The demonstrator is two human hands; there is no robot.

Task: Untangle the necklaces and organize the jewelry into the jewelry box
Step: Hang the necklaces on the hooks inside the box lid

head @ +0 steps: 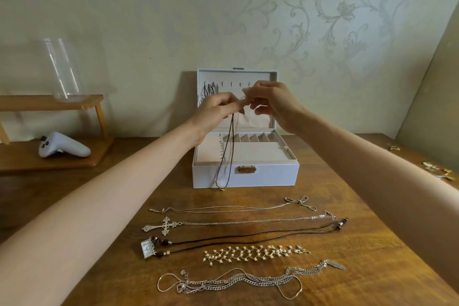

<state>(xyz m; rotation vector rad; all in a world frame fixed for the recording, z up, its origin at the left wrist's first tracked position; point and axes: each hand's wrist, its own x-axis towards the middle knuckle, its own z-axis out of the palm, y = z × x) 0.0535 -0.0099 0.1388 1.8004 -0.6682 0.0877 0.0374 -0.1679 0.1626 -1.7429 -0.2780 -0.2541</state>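
Note:
A white jewelry box (263, 176) stands open on the wooden table, its lid upright with hooks; dark cords (210, 89) hang from the left hooks. Both hands are raised in front of the lid. My left hand (218, 107) and my right hand (273, 104) pinch the top ends of a thin dark necklace (227, 154), which hangs down over the box front with a small pale pendant at the bottom. Laid out in rows nearer me are a bow necklace (300, 202), a cross necklace (165, 225), a dark cord necklace (149, 247), a pearl piece (253, 252) and silver chains (236, 281).
At the left a wooden stand (49, 104) carries a clear glass vase (63, 69), with a white game controller (62, 148) on its lower shelf. Small gold jewelry pieces (438, 170) lie at the table's right edge. A patterned wall is behind the box.

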